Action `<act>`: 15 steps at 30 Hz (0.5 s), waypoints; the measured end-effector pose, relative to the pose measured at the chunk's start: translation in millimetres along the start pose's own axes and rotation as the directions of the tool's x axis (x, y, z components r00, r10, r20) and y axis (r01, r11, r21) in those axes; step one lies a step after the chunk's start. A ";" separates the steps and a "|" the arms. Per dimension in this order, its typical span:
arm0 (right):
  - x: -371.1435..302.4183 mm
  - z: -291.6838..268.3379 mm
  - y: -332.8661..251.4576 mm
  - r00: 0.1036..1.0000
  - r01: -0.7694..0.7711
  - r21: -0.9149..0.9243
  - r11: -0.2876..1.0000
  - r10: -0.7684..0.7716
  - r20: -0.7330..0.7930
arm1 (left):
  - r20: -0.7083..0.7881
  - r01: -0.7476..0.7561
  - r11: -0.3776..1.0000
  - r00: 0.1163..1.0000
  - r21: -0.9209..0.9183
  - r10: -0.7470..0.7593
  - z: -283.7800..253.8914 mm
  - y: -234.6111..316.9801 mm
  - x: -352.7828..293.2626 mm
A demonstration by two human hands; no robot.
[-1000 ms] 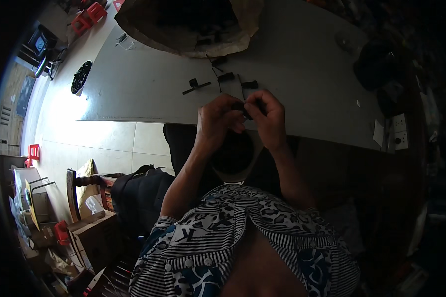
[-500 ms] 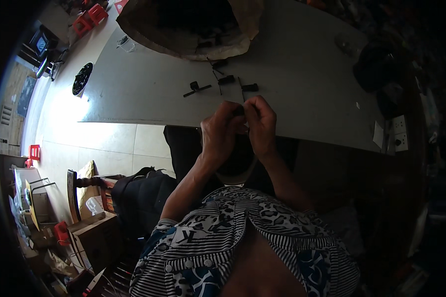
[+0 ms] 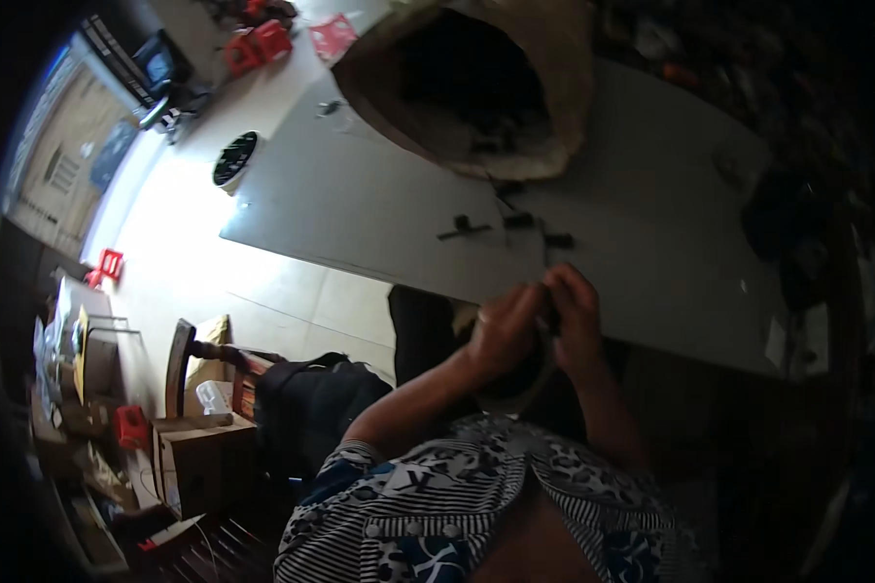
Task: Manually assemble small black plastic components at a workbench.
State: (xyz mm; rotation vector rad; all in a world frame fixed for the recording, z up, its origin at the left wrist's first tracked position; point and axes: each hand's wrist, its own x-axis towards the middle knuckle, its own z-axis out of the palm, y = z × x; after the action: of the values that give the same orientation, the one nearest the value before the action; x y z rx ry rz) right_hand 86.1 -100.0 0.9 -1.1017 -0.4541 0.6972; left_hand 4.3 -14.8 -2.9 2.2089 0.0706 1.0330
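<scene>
Two bare hands meet at the near edge of a gray table point(image 3: 379, 209), the left hand point(image 3: 506, 332) and right hand point(image 3: 576, 309) drawn close together, fingers curled and pinched around a small black piece point(image 3: 551, 323). The piece sits between the fingertips, mostly hidden by them, and blur obscures its exact shape.

Just beyond the fingers, a black part with a thin bar point(image 3: 463, 231) lies on the tabletop to the left of a black block-shaped part point(image 3: 519, 222); another black part point(image 3: 559, 240) rests nearest the right hand. Behind them, a large tan sack point(image 3: 572, 121) stands open toward the worker, its interior dark, with black pieces visible near its mouth.

A small clear cup point(image 3: 338, 117) is on the table left of the sack. Off the table's left end is a white bucket point(image 3: 227, 182) filled with dark pieces.

The worker wears a patterned, striped shirt point(image 3: 413, 486). At lower left, a cardboard box point(image 3: 204, 462) is near a wooden chair point(image 3: 179, 369) and a black padded item point(image 3: 323, 403); red plastic stools point(image 3: 259, 49) are at upper left.
</scene>
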 end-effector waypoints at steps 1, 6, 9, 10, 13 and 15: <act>0.6 2.6 1.7 1.000 -0.016 -0.015 1.000 0.017 0.022 | -0.002 0.011 0.999 1.000 -0.045 -0.011 -3.3 -4.1 -2.6; 0.9 -5.0 5.9 0.999 0.009 -0.036 0.999 -0.007 0.033 | 0.112 0.229 0.959 0.971 -0.167 -0.212 -11.1 -4.2 10.4; 3.8 -4.9 20.3 0.983 0.157 -0.144 0.977 -0.170 -0.076 | 0.243 0.407 0.843 0.909 -0.351 -0.338 -11.9 -12.9 10.4; 4.3 -0.4 23.8 0.979 0.140 -0.151 0.978 -0.160 -0.124 | 0.370 0.568 0.688 0.821 -0.452 -0.435 -13.4 -16.4 7.4; 7.7 -7.2 29.2 0.979 0.095 -0.149 0.984 -0.120 -0.167 | 0.371 0.508 0.691 0.858 -0.514 -0.356 -12.7 -17.4 2.3; 6.3 -5.5 30.6 0.986 0.055 -0.134 0.989 -0.075 -0.151 | 0.355 0.530 0.709 0.845 -0.465 -0.399 -11.9 -11.4 -0.3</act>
State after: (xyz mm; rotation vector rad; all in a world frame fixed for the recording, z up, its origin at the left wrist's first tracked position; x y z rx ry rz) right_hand 85.4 -90.6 -29.4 -1.2480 -0.4036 0.5248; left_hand -1.6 0.5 -4.6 1.6297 0.1973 0.4243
